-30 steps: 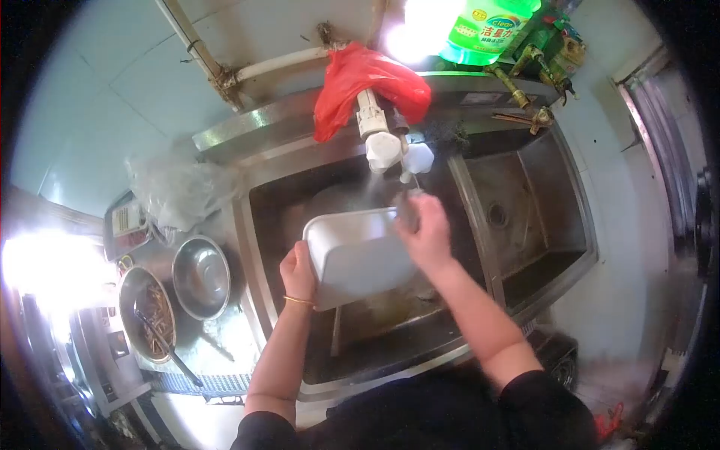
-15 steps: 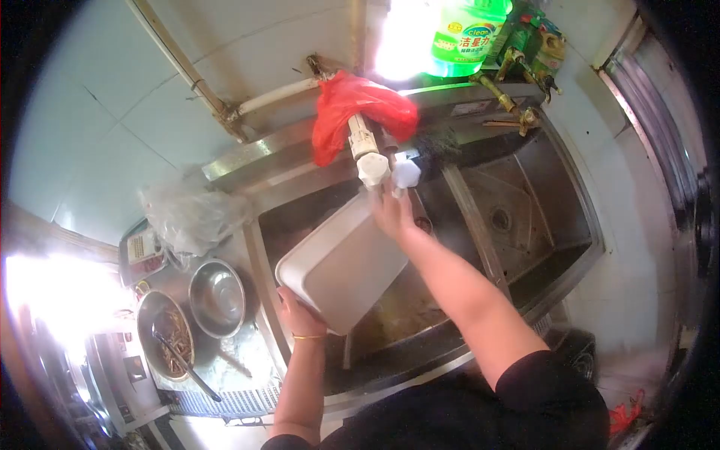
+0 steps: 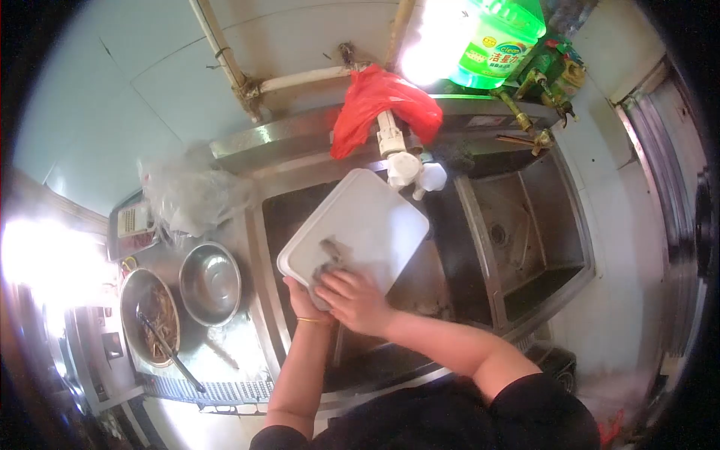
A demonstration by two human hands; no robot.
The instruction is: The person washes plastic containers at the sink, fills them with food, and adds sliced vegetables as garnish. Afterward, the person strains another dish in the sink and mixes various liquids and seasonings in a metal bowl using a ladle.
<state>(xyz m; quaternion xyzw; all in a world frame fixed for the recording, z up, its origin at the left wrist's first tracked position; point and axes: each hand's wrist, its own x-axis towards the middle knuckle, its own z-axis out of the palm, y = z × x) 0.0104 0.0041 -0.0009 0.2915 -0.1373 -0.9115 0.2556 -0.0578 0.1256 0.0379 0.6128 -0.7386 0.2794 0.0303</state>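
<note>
Over the left sink basin (image 3: 457, 251) a white plastic tub (image 3: 375, 232) is held tilted, its flat outer bottom facing up. My left hand (image 3: 304, 301) grips its rim at the lower left corner. My right hand (image 3: 356, 301) lies across the tub's lower part, fingers curled on a dark grey wad (image 3: 328, 264) that resembles a steel wool scrubber; the fingers partly cover it. Just above the tub's top right edge are two white faucet knobs (image 3: 403, 169), below a red plastic bag (image 3: 386, 105) wrapped on the pipe.
On the left counter stand a steel bowl (image 3: 210, 283) and a pan (image 3: 150, 319) of brownish strips with a dark-handled utensil. A clear plastic bag (image 3: 191, 199) lies behind them. Green detergent (image 3: 495, 49) stands on the back ledge; a second basin (image 3: 536, 232) is at right.
My right hand has moved from the tub's far end near the faucet down to its lower left part. The tub's bottom now faces up more, and the grey wad has come into view.
</note>
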